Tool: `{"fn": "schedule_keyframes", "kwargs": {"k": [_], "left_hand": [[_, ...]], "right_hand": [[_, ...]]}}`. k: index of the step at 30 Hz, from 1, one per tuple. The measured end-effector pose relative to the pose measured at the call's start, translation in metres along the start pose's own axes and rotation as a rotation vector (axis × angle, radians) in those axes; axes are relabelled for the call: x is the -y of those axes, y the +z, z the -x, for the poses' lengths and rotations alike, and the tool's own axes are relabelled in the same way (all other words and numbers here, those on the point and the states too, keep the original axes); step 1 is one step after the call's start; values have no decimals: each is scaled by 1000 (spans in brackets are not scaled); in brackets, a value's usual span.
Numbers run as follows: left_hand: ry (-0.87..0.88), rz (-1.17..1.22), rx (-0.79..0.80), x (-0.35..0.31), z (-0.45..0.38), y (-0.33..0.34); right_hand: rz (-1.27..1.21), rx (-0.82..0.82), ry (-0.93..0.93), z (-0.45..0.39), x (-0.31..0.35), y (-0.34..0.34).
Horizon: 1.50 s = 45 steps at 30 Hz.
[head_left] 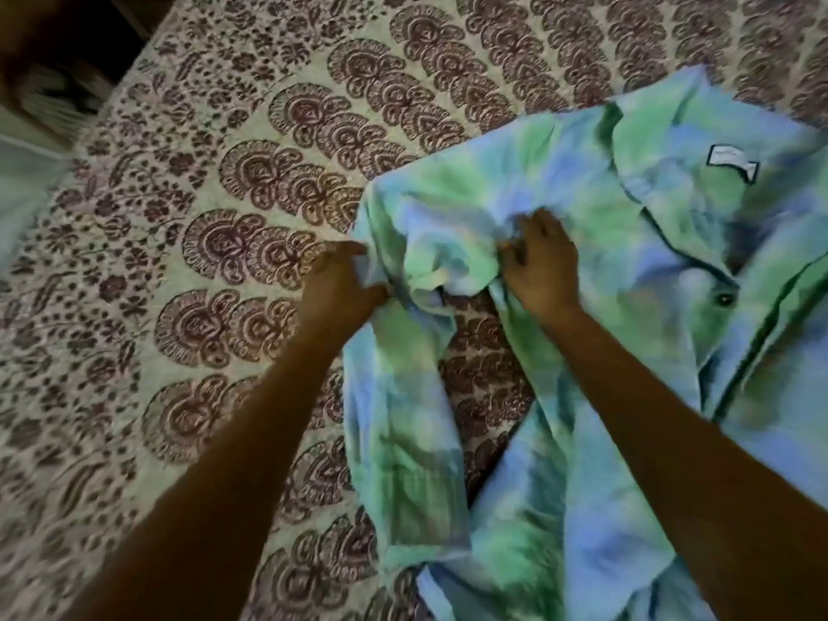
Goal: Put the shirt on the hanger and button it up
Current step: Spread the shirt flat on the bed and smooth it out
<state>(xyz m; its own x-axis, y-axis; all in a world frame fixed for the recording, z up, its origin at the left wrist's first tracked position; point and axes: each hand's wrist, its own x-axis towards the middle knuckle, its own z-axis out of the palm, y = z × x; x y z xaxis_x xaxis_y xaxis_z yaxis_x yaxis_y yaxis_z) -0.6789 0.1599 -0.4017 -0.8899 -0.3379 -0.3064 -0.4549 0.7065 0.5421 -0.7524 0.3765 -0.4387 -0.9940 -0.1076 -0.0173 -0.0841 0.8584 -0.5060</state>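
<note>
Far left: bed cover [215,181] with dark flower shapes, spread flat on the bed. No hanger anywhere in view.

Next: left hand [340,284] at the shirt's bunched shoulder edge, fingers curled in on the cloth. Looks like a pinching grip on the edge, though a bit blurry.

Middle: right hand [542,266] on top of the crumpled part, fingers bent down into the folds, grabbing a bit of cloth.

Right: blue and green shirt [627,226] lying on the bed, collar and label up high, front partly open, one dark button [725,299] showing.

Possible trouble: too hard a pull, and more bunching in the sleeve. A twisted sleeve, hard to slip over a hanger. Uneven front edges, and buttons in the wrong holes.
</note>
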Motion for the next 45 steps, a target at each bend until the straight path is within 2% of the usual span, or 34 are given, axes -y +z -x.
{"fn": "schedule_keyframes", "kwargs": {"k": [4, 6, 8, 12, 14, 17, 19, 20, 22, 23, 25, 28, 31, 32, 34, 35, 36, 37, 40, 42, 45], "left_hand": [[-68, 2, 87, 18, 90, 9], [-121, 33, 120, 24, 130, 12], [-181, 88, 221, 30, 160, 16], [-191, 98, 372, 39, 203, 6], [-226, 206, 349, 47, 211, -4], [-475, 618, 273, 72, 208, -37], [-625, 752, 200, 100, 204, -66], [-668, 770, 161, 114, 201, -79], [-659, 656, 76, 149, 196, -95], [-630, 578, 60, 162, 194, -99], [-606, 456, 60, 184, 193, -101], [-604, 384, -2, 194, 194, -94], [-550, 368, 107, 184, 203, -99], [-530, 465, 120, 184, 204, -103], [-510, 846, 108, 188, 203, -117], [-508, 1002, 51, 191, 202, -126], [-520, 1044, -36, 198, 196, -131], [-549, 969, -128, 207, 190, -135], [-618, 386, -269, 229, 177, -130], [-575, 83, -257, 231, 170, -122], [-354, -22, -289, 206, 157, -110]], "right_hand": [[-191, 81, -84, 118, 34, 8], [-238, 198, -74, 173, 48, 8], [-342, 315, 49, 218, 58, 7], [-439, 274, 348, 269, 73, 2], [-498, 249, 372, 278, 92, -4], [-730, 277, 284, 286, 136, -18], [-845, 456, 216, 288, 166, -23], [-830, 567, 173, 287, 177, -21], [-664, 703, 80, 287, 189, -5], [-575, 707, 81, 286, 192, 3], [-510, 661, 200, 288, 196, 22], [-650, 595, 472, 291, 198, 44], [-736, 443, 684, 284, 204, 63], [-700, 373, 719, 281, 205, 69], [-698, 226, 721, 274, 210, 72], [-745, 185, 692, 272, 213, 73], [-787, 181, 649, 266, 214, 76], [-793, 230, 599, 262, 217, 77], [-719, 461, 494, 255, 218, 76], [-673, 469, 480, 253, 207, 71], [-622, 387, 415, 252, 185, 59]]}}
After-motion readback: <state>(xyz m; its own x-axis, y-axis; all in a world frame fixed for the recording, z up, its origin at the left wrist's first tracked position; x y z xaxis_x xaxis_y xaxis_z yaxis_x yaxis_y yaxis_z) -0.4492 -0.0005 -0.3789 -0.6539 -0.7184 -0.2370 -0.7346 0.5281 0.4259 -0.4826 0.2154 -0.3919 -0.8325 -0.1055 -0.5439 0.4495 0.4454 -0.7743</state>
